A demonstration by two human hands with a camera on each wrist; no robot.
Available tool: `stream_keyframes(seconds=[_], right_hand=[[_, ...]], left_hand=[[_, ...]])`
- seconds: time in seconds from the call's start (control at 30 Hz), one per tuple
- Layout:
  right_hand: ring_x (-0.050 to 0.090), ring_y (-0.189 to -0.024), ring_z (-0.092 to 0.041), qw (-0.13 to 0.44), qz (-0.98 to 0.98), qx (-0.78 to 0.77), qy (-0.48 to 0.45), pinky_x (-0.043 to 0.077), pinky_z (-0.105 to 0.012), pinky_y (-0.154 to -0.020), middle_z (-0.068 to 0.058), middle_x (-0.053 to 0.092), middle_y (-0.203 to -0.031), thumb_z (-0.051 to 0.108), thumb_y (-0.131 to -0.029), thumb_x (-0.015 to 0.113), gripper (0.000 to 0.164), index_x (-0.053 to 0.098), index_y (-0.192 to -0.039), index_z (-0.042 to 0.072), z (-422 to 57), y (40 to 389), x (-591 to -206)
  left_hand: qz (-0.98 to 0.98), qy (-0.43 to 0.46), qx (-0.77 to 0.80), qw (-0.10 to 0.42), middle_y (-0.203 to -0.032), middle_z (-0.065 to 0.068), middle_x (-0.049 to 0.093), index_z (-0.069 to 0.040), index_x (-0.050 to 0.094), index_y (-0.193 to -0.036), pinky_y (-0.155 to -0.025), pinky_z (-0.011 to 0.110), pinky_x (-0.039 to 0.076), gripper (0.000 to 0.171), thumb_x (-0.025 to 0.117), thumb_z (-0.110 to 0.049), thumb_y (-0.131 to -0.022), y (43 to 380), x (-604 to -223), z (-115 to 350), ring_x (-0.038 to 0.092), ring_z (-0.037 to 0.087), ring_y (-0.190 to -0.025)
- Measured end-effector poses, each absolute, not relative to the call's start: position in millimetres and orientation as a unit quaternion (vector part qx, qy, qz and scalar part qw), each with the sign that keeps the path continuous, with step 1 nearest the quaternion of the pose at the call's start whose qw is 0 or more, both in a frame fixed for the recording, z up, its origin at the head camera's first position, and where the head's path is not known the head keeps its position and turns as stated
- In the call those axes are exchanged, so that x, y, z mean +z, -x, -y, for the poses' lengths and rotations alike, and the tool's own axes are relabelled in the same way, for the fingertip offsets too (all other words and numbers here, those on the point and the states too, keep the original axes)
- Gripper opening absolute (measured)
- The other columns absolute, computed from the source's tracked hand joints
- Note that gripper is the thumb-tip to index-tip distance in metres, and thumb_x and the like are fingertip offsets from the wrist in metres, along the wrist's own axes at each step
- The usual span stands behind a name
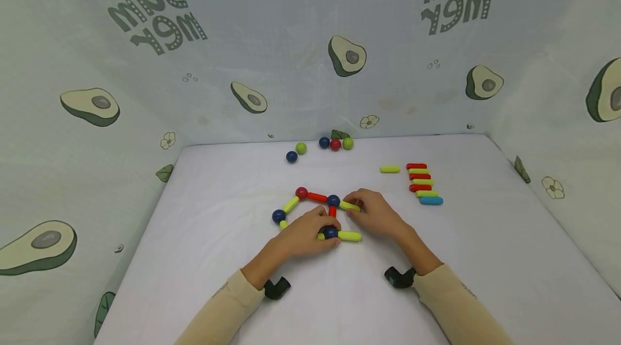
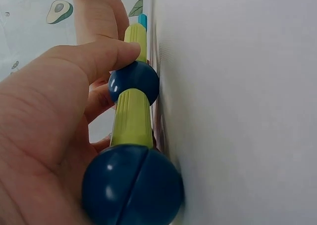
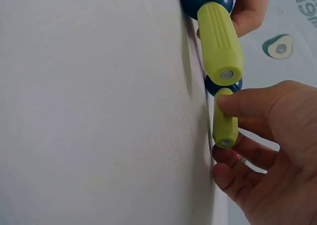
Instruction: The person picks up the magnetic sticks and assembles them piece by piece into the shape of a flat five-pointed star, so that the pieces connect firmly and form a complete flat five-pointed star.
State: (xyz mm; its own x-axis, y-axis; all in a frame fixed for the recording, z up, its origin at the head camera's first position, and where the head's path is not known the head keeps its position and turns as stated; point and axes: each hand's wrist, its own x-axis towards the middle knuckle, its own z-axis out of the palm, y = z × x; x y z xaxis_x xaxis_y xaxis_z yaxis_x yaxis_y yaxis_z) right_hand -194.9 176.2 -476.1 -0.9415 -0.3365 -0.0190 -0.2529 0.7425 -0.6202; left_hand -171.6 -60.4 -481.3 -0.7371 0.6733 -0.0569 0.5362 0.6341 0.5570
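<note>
A closed ring of magnetic rods and balls lies on the white table. My left hand (image 1: 305,233) holds the near blue ball (image 1: 331,232) between thumb and fingers. From that ball a yellow-green rod (image 1: 350,236) sticks out to the right, and a red rod (image 1: 332,212) leads to the far blue ball (image 1: 333,201). My right hand (image 1: 374,213) pinches another yellow-green rod (image 3: 225,128), whose far end meets the far blue ball. On the ring's left are a red ball (image 1: 302,193) and a blue ball (image 1: 278,216). Part of the ring's near side is hidden under my left hand.
Several loose balls, including a red ball (image 1: 335,145) and a green ball (image 1: 301,148), rest along the table's back edge. At the right, rods lie stacked in a column, with a blue rod (image 1: 431,200) nearest. One yellow-green rod (image 1: 390,169) lies apart to their left.
</note>
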Motion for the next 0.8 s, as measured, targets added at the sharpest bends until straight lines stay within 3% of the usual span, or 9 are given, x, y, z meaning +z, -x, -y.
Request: stream_keyframes(seconds=[0.23,0.43,0.63,0.8], right_hand=[[0.058,-0.094,-0.018,0.056,-0.925,-0.336,0.167,0.053,-0.033,-0.084,-0.002,0.068,-0.108,0.014,-0.096,0.072,0.026,0.071,-0.122,0.011,-169.9,199.4,-477.0],[0.059,-0.099,-0.019,0.053,-0.922,-0.347,0.162,0.053,-0.034,-0.088,-0.002,0.069,-0.111,0.024,-0.099,0.069,0.027,0.069,-0.124,0.012,-166.6,212.9,-473.0],[0.06,-0.103,-0.027,0.007,-0.927,-0.348,0.139,0.054,-0.043,-0.093,-0.011,0.068,-0.116,0.023,-0.101,0.065,0.031,0.066,-0.127,0.005,-175.0,250.2,-463.0],[0.059,-0.116,-0.035,0.0,-0.939,-0.324,0.114,0.053,-0.049,-0.1,-0.02,0.061,-0.131,0.02,-0.102,0.062,0.04,0.058,-0.137,0.0,-181.9,290.7,-458.1]], left_hand=[[-0.905,-0.331,0.243,0.113,-0.107,-0.004,0.052,-0.031,0.07,-0.121,-0.079,0.023,0.047,0.031,0.068,-0.049,-0.096,168.9,-479.8,60.5,0.051,0.011,-0.096],[-0.903,-0.336,0.244,0.107,-0.116,-0.005,0.063,-0.029,0.07,-0.123,-0.086,0.022,0.05,0.036,0.067,-0.052,-0.096,171.5,-481.4,62.5,0.056,0.008,-0.1],[-0.9,-0.333,0.256,0.115,-0.118,-0.006,0.064,-0.029,0.068,-0.127,-0.088,0.023,0.052,0.043,0.072,-0.054,-0.092,174.2,-486.0,64.2,0.056,0.006,-0.1],[-0.901,-0.329,0.258,0.118,-0.111,-0.008,0.062,-0.031,0.064,-0.131,-0.083,0.021,0.05,0.047,0.076,-0.051,-0.09,172.2,-488.6,65.1,0.054,0.004,-0.093]])
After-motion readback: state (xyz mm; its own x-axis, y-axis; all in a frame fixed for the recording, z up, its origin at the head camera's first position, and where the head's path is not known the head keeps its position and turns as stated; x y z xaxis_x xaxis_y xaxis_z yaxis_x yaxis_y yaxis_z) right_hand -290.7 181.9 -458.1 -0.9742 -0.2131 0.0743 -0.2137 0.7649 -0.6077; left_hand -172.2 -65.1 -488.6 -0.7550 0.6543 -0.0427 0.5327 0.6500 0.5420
